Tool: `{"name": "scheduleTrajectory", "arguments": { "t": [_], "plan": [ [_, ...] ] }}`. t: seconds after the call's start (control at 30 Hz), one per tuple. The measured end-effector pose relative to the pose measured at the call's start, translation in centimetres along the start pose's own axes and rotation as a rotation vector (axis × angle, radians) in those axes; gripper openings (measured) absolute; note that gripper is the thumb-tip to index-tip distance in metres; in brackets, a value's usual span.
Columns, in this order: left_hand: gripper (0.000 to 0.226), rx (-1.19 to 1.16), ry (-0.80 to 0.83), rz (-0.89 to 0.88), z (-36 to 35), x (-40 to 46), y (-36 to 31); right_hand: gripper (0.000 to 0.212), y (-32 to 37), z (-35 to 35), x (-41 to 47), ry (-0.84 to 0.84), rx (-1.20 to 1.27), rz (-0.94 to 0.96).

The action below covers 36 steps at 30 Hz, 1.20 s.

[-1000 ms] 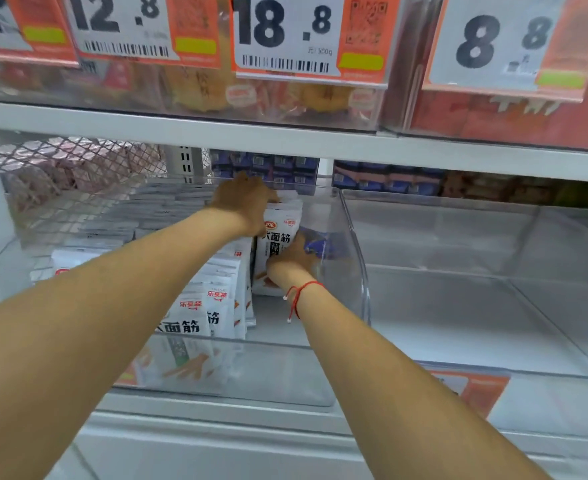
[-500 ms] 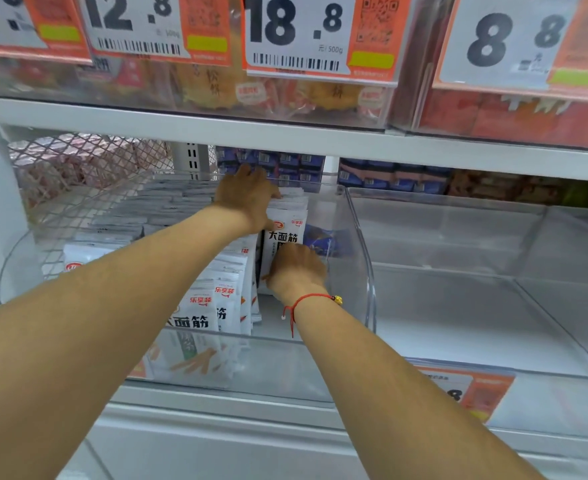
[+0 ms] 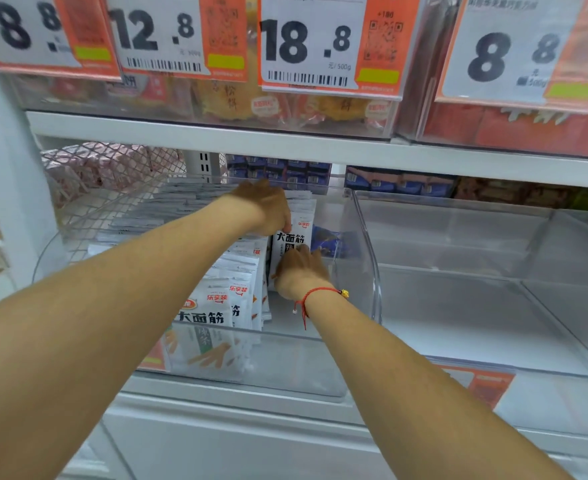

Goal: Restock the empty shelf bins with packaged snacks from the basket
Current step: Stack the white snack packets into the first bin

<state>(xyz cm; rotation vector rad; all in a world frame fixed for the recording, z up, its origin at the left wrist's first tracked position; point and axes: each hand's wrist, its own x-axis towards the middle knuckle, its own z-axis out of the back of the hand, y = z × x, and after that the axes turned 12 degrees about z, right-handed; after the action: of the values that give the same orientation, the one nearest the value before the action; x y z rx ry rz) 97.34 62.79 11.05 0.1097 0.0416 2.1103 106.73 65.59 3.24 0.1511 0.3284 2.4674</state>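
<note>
Two hands (image 3: 265, 209), four price tags (image 3: 306, 43), and two clear bins (image 3: 368, 237) show.

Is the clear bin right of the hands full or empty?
Empty. The right clear bin shows only its bare floor and walls; the white packets sit in the neighbouring bin.

Clear glossy plastic bin (image 3: 368, 258), matt white snack packets (image 3: 213, 327)
</note>
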Motion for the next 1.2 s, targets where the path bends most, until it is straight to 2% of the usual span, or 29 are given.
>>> {"name": "scheduleTrajectory", "arguments": {
  "t": [0.13,0.27,0.4,0.6,0.67,0.73,0.9,1.2],
  "plan": [
    [0.049,0.08,0.117,0.117,0.8,-1.4,-0.5,0.05,0.4,0.9,-0.7,0.251,-0.1,0.042],
    [0.044,-0.055,0.135,0.113,2.4,-4.5,-0.6,0.053,1.1,2.4,-3.0,0.386,-0.132,0.06],
    [0.039,-0.224,0.056,0.103,3.9,-8.6,-0.3,0.039,1.6,4.9,-6.1,0.304,-0.144,0.19],
    [0.037,-0.459,-0.246,0.139,4.4,-15.5,-1.3,0.028,1.7,9.9,-12.9,0.138,-0.07,0.439],
    [0.034,-0.549,-0.286,0.182,4.4,-18.0,-2.1,0.021,1.2,10.7,-15.4,0.049,-0.032,0.479],
    [0.032,-0.593,-0.29,0.22,4.4,-20.4,-3.4,0.016,0.4,10.9,-17.6,0.03,0.044,0.469],
    [0.028,-0.673,-0.17,0.252,1.9,-25.3,-6.9,0.011,-2.5,10.5,-23.5,0.157,0.22,0.364],
    [0.015,-0.798,0.224,0.232,-8.3,-30.5,-15.1,0.018,-11.2,2.5,-33.3,0.303,0.375,0.18]
  ]
}}
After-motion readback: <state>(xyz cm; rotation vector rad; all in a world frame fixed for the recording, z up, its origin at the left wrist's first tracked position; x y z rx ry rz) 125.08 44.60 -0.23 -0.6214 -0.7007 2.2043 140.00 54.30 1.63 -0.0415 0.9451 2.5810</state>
